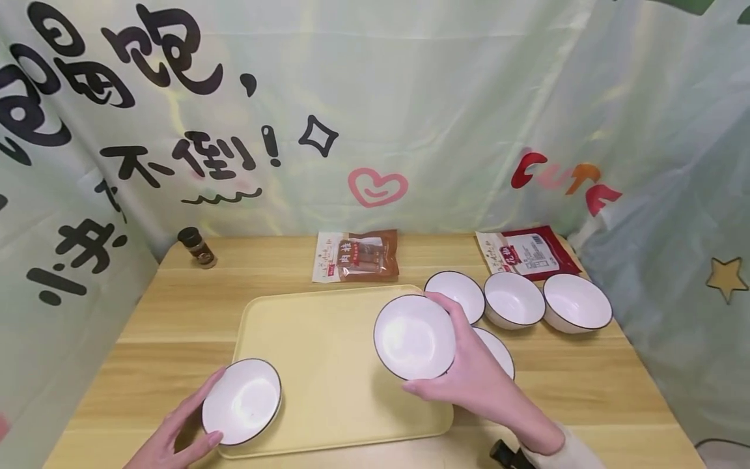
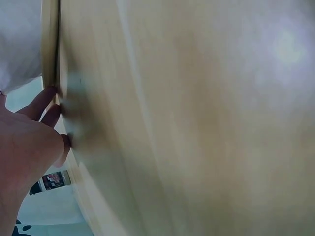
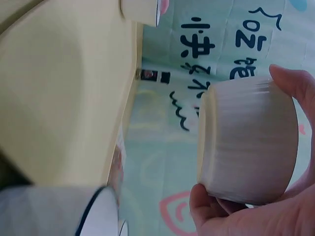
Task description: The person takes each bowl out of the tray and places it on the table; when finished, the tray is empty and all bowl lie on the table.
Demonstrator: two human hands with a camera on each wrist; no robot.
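My left hand (image 1: pixel 181 431) grips a white bowl (image 1: pixel 243 400) with a dark rim, thumb and fingers on opposite sides. That bowl is at the near left corner of a yellow tray (image 1: pixel 316 365). Held above the tray's right part is a similar bowl (image 1: pixel 415 337). My right hand (image 1: pixel 477 368) grips it from the right. The right wrist view shows this bowl's ribbed outside (image 3: pixel 248 142) between thumb and fingers, lifted clear of the tray. Only part of the left hand (image 2: pixel 29 147) shows in the left wrist view.
Several more white bowls (image 1: pixel 514 299) stand right of the tray, one partly hidden behind my right hand. At the back lie a brown packet (image 1: pixel 357 256) and a red packet (image 1: pixel 530 253). A dark-capped jar (image 1: pixel 197 247) stands back left. Printed curtains (image 1: pixel 445 130) enclose the table.
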